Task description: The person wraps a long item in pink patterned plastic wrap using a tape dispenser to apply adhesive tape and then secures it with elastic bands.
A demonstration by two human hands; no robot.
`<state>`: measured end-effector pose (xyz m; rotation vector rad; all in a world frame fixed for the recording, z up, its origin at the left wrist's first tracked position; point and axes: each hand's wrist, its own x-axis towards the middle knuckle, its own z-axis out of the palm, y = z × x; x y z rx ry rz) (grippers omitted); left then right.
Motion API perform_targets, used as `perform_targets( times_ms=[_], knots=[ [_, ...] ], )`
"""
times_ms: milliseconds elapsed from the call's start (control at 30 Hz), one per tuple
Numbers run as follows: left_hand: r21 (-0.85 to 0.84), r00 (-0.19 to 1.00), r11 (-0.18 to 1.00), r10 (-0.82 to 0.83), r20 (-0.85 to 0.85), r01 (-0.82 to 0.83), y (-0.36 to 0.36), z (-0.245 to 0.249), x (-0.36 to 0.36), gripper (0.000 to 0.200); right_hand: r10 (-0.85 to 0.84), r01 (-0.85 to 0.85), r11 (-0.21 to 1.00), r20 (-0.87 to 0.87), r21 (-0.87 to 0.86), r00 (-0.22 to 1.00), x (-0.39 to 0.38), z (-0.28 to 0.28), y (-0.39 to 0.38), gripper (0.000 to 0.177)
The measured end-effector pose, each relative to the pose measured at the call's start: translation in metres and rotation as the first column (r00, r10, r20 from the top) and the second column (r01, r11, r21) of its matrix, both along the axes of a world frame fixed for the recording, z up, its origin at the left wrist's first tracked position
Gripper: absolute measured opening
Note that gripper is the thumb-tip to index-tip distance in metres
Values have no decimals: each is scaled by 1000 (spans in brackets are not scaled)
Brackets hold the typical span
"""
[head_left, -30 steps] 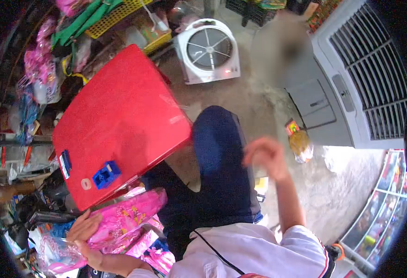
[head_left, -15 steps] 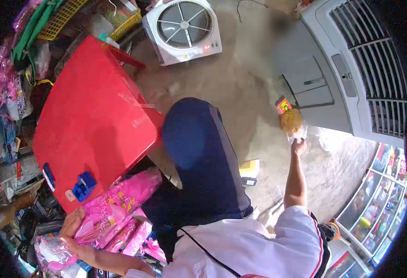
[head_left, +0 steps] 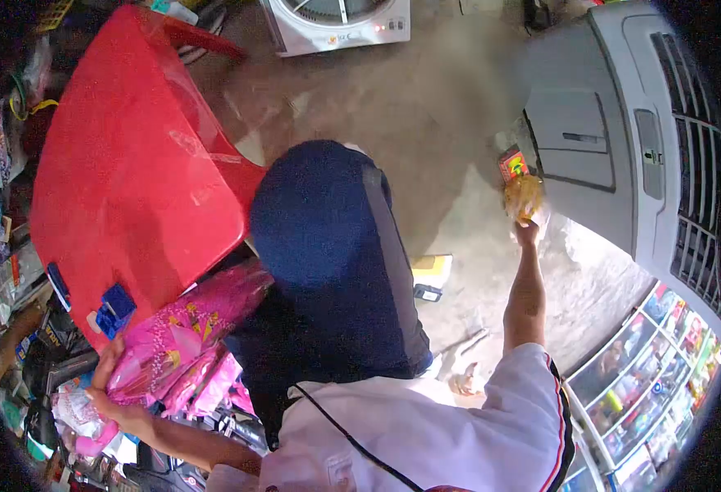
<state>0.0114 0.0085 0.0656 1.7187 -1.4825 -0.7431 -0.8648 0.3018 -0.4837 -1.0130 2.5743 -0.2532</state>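
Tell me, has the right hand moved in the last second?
Yes. The right hand has reached away from the knee, out to the yellow bag on the floor beside the grey cooler.

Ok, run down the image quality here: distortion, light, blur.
Head view: heavy fisheye with black corners bows the red table; sunlight blows out the floor by the cooler; the pink packet in the left hand is sharp.

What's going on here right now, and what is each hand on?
A seated person is working with both hands. The left hand holds a long pink packet beside the red table. The right hand is stretched out to a yellow bag on the floor beside the grey air cooler; whether it has gripped the bag is unclear.
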Motion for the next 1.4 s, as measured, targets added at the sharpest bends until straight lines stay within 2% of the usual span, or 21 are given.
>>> perform_targets(
  times_ms=[33, 67, 167, 200, 300, 333, 367, 400, 500, 600, 667, 800, 867, 900, 967, 1000, 1100, 1200, 1233, 1300, 1400],
  knots=[
    [-20, 1000, 1000, -2, 29, 3, -1, -1, -5, 72, 34, -36, 999, -59, -38, 998, 0, 4, -9, 48],
    [-37, 1000, 999, 23, -13, -24, 2, -4, -2, 71, 86, -45, 971, -170, 233, 982, 12, 17, -26, 42],
    [-61, 999, 998, 11, 40, -9, 1, -3, -3, 72, 0, 20, 986, -117, 168, 993, 21, 35, -52, 47],
    [-47, 998, 998, 47, 34, -45, -1, -1, -7, 72, 49, -43, 993, -49, 110, 998, 23, 42, -57, 45],
    [-26, 995, 995, 97, 15, -96, 0, 0, -12, 72, 264, -262, 965, -124, 31, 957, -13, -17, -32, 32],
    [-33, 997, 997, 76, 10, -75, 1, 0, -6, 72, 474, -423, 858, -135, 291, 870, -29, -43, -26, 30],
    [-42, 998, 998, 55, 6, -55, 2, 0, -1, 72, 660, -527, 665, -87, 529, 746, -48, -71, -23, 30],
    [-36, 999, 998, 43, 23, -42, 2, -1, 2, 73, 801, -563, 407, 16, 720, 599, -61, -86, -19, 33],
    [-16, 998, 1000, 15, 66, -14, 5, 2, 13, 74, 727, -597, 522, 49, 610, 685, -74, -93, -15, 19],
    [3, 998, 1000, 29, 56, -29, 10, 4, 22, 75, 627, -490, 744, -222, 454, 746, -50, -86, -12, 24],
    [2, 997, 997, 78, 9, -78, 10, 2, 18, 74, 536, -433, 817, -223, 381, 814, -32, -62, -21, 20],
    [25, 999, 1000, 12, 42, -13, 6, 3, 17, 75, 339, -293, 928, -196, 231, 920, -7, -23, -43, 13],
    [12, 999, 1000, 5, 51, -6, 7, 3, 19, 75, 511, -445, 811, -90, 380, 855, -55, -88, -10, 16],
    [26, 1000, 1000, -6, 20, 5, 6, 4, 16, 75, 585, -519, 737, -25, 432, 811, -57, -92, -12, 17],
    [51, 999, 998, -27, -47, 29, 3, 4, 10, 76, 524, -460, 804, -83, 376, 848, -62, -92, -4, 20],
    [58, 994, 998, -34, 100, 28, 2, 6, 9, 76, 490, -430, 835, -111, 343, 864, -51, -74, -13, 21],
    [57, 991, 998, 16, 132, -24, 5, 5, 7, 77, 156, -119, 946, -103, 303, 982, -13, -28, -35, 24],
    [43, 995, 994, 99, 11, -99, 9, 1, 4, 78, 302, -236, 946, -345, 221, 889, 2, -6, -35, 23],
    [48, 996, 994, 94, 11, -94, 8, 1, 4, 78, 122, -53, 978, -345, 204, 931, 13, 7, -43, 22],
    [58, 997, 995, 82, 6, -82, 7, 0, 6, 79, -248, 318, 933, -339, 170, 908, 41, 44, -65, 22],
    [141, 998, 990, -24, 52, 17, 8, 3, 25, 92, -339, 409, 882, -288, 232, 896, 60, 81, -82, 26]
  ],
)
